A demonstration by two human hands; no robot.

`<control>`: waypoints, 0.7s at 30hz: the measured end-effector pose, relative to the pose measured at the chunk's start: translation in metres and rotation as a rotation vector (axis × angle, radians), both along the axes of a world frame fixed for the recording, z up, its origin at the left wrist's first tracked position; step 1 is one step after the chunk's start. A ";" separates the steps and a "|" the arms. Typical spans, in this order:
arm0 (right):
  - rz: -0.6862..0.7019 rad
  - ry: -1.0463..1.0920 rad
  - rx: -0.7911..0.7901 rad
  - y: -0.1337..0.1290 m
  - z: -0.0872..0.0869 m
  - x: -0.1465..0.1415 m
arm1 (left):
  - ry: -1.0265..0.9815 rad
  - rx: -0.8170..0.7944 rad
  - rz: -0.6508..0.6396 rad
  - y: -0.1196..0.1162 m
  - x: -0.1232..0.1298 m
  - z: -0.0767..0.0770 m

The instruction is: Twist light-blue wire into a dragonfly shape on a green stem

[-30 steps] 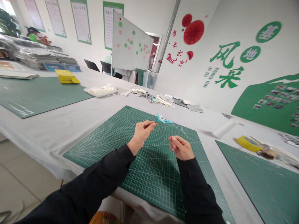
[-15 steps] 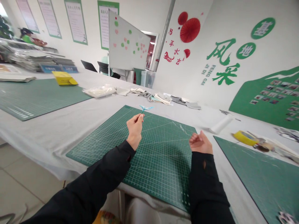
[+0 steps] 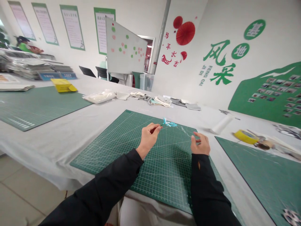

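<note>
Okay, over the centre of the table, and the left hand is clenched in a tight pinch, thumb and forefinger closed on a thin stem of a small turquoise twisted figure. That figure sits just past the fingertips, above the far part of a green cutting mat. Over to the right, the right hand is released, fingers loosely spread and nothing visible in them, low over the mat's right edge. Whether it's touching down, I cannot tell. Both arms come in wearing black sleeves.

Around them, 2 more green cutting mats flank this one on the white table cover. Beyond, a row of pale fabric scraps lies beside a clear plastic bag. To the right sit a white roll and a yellow tape roll, and far left, a yellow box.
</note>
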State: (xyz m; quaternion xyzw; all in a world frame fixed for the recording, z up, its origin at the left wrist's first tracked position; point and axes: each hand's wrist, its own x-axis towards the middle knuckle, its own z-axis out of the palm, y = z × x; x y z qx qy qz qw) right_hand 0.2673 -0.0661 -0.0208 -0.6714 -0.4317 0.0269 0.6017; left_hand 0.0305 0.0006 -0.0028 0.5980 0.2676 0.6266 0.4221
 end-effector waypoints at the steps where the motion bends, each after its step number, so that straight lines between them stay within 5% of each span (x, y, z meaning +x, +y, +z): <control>1: 0.055 -0.003 0.001 0.002 -0.001 -0.006 | 0.016 -0.002 -0.034 0.000 0.001 -0.001; 6: 0.437 0.092 -0.011 0.010 -0.011 -0.046 | 0.056 -0.008 -0.096 -0.003 0.007 -0.004; 11: 1.120 0.546 -0.139 0.002 -0.013 -0.063 | 0.086 -0.016 -0.105 -0.007 0.011 -0.002; 14: 1.208 0.654 -0.202 -0.002 -0.011 -0.056 | 0.046 -0.057 -0.148 -0.008 0.017 -0.001; 21: 1.123 0.684 -0.108 -0.002 -0.009 -0.048 | -0.010 -0.088 -0.318 -0.015 0.026 -0.003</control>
